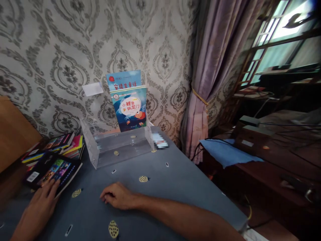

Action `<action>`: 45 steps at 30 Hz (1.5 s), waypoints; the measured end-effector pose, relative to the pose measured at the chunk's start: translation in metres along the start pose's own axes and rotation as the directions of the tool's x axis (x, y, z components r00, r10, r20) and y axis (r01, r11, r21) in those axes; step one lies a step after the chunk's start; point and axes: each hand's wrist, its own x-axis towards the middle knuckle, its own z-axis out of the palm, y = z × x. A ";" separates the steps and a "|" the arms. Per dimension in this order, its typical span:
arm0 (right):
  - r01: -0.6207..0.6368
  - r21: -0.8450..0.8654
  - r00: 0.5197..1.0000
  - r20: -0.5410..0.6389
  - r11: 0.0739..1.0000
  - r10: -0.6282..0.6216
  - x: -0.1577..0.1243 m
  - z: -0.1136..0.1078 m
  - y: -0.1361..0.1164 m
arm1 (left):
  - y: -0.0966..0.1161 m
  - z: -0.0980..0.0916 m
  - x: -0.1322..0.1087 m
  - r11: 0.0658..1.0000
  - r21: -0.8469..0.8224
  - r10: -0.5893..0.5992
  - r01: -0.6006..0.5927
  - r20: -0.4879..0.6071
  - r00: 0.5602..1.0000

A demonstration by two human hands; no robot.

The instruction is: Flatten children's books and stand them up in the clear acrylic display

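My left hand [43,197] lies with its fingers spread on the lower edge of a black book [54,170] with a colourful picture and a barcode label. That book rests beside and against a pile of books at the left. My right hand [117,195] is on the blue-grey tablecloth near the middle, its fingers curled inward with nothing visible in them. Beyond it stands a clear plastic rack [125,152]. Blue picture books [130,108] stand upright at the rack's back right, against the wall.
A pile of colourful books [72,145] lies left of the rack, near a brown box [15,130]. A phone-like object [159,141] lies right of the rack. The tablecloth [185,180] ends at the right, beside a curtain [208,67] and dark furniture with cables.
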 end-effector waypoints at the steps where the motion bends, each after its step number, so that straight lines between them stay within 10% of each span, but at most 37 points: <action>1: 0.005 -0.003 1.000 -0.005 1.000 -0.005 0.000 0.001 0.000 | 0.003 0.002 -0.009 1.000 -0.001 -0.013 0.013 0.018 1.000; 11: 0.095 -0.199 0.956 -0.253 0.975 -0.145 -0.009 0.003 0.000 | 0.038 0.017 -0.075 0.992 -0.106 -0.055 0.067 0.115 0.992; 17: 0.262 -0.323 0.863 -0.343 0.910 -0.370 -0.022 -0.001 -0.009 | 0.091 -0.015 -0.066 0.979 -0.059 0.193 -0.195 -0.032 0.981; 23: 0.158 -0.333 0.952 -0.199 0.929 -0.233 -0.040 -0.022 -0.004 | 0.152 -0.024 -0.054 0.914 -0.012 0.402 -0.405 -0.105 0.910; 29: 0.063 -0.423 0.957 -0.232 0.904 -0.176 -0.066 -0.042 0.015 | 0.210 -0.036 -0.028 0.835 -0.302 0.451 -0.460 -0.103 0.887; 38: -0.047 -0.586 0.967 -0.231 0.809 -0.112 -0.072 -0.058 0.033 | 0.235 -0.060 -0.004 0.718 -0.686 0.405 -0.114 0.279 0.871; 45: -0.094 -0.606 0.973 -0.225 0.790 -0.057 -0.071 -0.052 0.022 | 0.213 -0.078 0.014 0.616 -0.777 0.522 0.128 0.524 0.673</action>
